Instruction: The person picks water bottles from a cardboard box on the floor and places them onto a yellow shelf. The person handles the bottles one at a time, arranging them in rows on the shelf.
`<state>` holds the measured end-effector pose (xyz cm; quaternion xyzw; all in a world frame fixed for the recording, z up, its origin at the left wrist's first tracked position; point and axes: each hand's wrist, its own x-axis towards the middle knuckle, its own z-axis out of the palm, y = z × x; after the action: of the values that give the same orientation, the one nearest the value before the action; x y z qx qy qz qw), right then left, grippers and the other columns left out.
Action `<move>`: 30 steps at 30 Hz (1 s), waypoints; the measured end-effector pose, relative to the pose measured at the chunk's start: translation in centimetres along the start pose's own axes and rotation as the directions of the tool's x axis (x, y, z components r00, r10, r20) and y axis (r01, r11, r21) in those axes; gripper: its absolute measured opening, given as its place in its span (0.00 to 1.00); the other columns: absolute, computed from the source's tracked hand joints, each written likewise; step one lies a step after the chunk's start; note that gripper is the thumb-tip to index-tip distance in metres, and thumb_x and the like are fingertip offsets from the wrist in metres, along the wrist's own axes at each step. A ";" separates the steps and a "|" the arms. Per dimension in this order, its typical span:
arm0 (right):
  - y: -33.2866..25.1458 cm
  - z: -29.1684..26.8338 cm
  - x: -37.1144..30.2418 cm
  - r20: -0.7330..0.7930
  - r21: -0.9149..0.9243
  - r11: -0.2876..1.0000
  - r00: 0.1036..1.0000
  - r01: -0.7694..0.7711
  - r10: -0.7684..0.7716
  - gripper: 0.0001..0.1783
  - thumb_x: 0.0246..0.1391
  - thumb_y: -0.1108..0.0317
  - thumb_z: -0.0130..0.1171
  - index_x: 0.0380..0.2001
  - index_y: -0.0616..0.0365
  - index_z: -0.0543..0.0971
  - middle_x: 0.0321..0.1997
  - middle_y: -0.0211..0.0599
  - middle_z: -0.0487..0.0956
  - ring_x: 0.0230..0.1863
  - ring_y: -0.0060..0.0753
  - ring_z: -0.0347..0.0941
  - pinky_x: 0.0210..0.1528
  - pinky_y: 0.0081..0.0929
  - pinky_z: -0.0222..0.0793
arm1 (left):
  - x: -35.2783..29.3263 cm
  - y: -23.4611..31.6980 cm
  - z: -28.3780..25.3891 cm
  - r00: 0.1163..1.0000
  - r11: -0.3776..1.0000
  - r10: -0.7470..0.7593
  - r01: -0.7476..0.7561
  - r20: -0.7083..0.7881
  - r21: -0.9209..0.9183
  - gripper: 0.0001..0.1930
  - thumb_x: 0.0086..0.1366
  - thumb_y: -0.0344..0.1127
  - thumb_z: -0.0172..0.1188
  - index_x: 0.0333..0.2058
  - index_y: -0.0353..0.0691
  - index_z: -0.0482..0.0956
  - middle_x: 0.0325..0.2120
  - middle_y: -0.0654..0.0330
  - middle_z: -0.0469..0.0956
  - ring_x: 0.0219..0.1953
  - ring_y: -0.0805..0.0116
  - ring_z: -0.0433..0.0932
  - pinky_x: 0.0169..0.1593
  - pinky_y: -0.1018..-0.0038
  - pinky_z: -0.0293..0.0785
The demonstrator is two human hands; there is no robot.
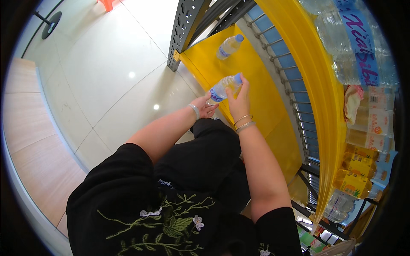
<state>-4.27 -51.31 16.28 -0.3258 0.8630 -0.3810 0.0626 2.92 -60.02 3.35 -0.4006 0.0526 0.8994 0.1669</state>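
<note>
- Held item: a clear plastic bottle with a blue cap (221, 89). It lies tilted between my two hands, cap toward the far right, base toward the near left.
- Left hand (206, 106): my fingers curl around the base end of the bottle; the thumb rests along its side.
- Right hand (240, 101): my thumb bears on the bottle's body and my index finger reaches the cap; together they pinch the upper part. I cannot tell how the remaining fingers are set.
- Wrists: a pale band (194, 112) on the left; thin metal bangles (244, 124) on the right.
- Lower shelf: a flat, bright yellow shelf (260, 89), to the right of and beyond my hands.
- Second clear plastic bottle (229, 48): on this shelf, farther away than the held one and apart from it.
- Frame: a black perforated metal upright (183, 30) at the shelf's far left corner.
- Right side: large clear bottles with blue labels (354, 47) stand farther off; small yellow drink bottles (356, 170) sit nearer.
- Left side: a pale glossy tiled floor (102, 72).
</note>
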 end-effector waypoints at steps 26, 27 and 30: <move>4.6 0.9 2.7 0.189 -0.234 0.956 0.973 0.178 -0.134 0.37 0.40 0.78 0.53 0.56 0.62 0.53 0.59 0.54 0.53 0.60 0.51 0.51 0.59 0.33 0.51 | 8.7 3.5 3.0 0.902 0.940 0.243 -0.309 -0.356 -0.143 0.18 0.62 0.42 0.47 0.47 0.38 0.62 0.42 0.51 0.67 0.33 0.56 0.75 0.28 0.74 0.75; 3.7 1.0 2.8 0.201 -0.274 0.951 0.975 0.143 -0.089 0.37 0.40 0.78 0.53 0.56 0.62 0.52 0.59 0.52 0.54 0.60 0.50 0.51 0.59 0.32 0.51 | 8.4 3.7 3.1 0.900 0.941 0.242 -0.309 -0.363 -0.139 0.18 0.62 0.42 0.47 0.46 0.38 0.64 0.39 0.51 0.70 0.31 0.56 0.75 0.27 0.74 0.75; 1.6 1.2 3.1 0.225 -0.393 0.911 0.974 0.126 -0.038 0.38 0.40 0.79 0.53 0.57 0.61 0.52 0.60 0.48 0.54 0.60 0.48 0.51 0.58 0.31 0.53 | 8.5 4.5 3.3 0.892 0.939 0.217 -0.301 -0.397 -0.163 0.16 0.63 0.42 0.45 0.43 0.37 0.65 0.32 0.52 0.73 0.28 0.57 0.76 0.25 0.74 0.75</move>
<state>-7.11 -53.19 14.76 -0.4066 0.8969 -0.1594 0.0695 -6.23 -61.31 -0.92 -0.5695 0.0368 0.8210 -0.0138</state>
